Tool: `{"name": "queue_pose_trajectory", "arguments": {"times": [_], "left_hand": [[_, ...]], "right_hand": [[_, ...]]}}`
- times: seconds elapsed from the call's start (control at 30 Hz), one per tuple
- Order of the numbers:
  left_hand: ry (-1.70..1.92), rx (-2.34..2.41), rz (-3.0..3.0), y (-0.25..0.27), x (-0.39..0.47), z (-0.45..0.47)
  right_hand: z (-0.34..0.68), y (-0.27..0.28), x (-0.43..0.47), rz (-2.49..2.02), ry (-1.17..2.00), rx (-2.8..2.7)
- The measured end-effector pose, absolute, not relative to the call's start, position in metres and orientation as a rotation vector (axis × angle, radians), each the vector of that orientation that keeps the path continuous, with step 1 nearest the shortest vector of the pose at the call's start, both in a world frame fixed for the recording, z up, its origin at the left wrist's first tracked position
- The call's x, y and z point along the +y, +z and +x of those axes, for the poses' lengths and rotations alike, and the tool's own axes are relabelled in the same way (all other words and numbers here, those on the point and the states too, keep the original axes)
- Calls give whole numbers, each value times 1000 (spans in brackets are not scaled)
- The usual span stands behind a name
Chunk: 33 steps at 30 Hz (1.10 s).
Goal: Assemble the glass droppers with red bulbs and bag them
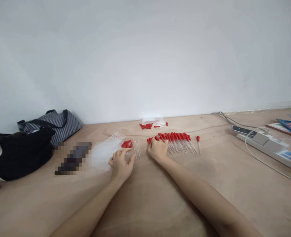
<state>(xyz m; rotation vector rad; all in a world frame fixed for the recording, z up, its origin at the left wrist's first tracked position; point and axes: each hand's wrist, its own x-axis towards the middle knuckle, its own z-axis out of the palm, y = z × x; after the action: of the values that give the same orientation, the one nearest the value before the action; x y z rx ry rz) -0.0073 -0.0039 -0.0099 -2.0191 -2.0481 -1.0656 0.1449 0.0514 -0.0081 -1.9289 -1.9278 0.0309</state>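
My right hand (158, 149) is closed, its curled fingers gripping a dropper by the red bulb (149, 140) at the left end of a row; the back of the hand hides most of it. To its right lies the row of droppers (177, 140), red rubber bulbs on clear thin tubes. A single dropper (198, 141) rests apart at the far right. With fingers spread and holding nothing, my left hand (122, 164) hovers by a clear zip bag (102, 153). Just beyond its fingertips are loose red bulbs (127, 144) and several bare clear tubes (136, 148).
Farther back, more red bulbs (146, 125) lie by a small clear bag (157, 120) near the wall. On the left are a black bag (24, 154), a striped bag (67, 125) and a blurred dark object (75, 158). A power strip (271, 148) with cables sits right.
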Motion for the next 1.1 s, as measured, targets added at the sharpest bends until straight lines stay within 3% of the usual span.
{"name": "queue_pose_trajectory", "arguments": {"times": [0.3, 0.6, 0.87, 1.1], "left_hand": [[-709, -2224, -1905, 8, 35, -40], [-468, -2336, -1972, 11, 93, -41], [-504, -2329, -1952, 10, 101, -38], [-722, -2048, -2019, 14, 62, -21]], "right_hand": [[141, -7, 56, -1894, 31, -1906], [102, 1, 61, -1954, 231, -1931], [91, 3, 72, -2046, 365, -1943], [102, 12, 62, -1982, 347, -1950]]}}
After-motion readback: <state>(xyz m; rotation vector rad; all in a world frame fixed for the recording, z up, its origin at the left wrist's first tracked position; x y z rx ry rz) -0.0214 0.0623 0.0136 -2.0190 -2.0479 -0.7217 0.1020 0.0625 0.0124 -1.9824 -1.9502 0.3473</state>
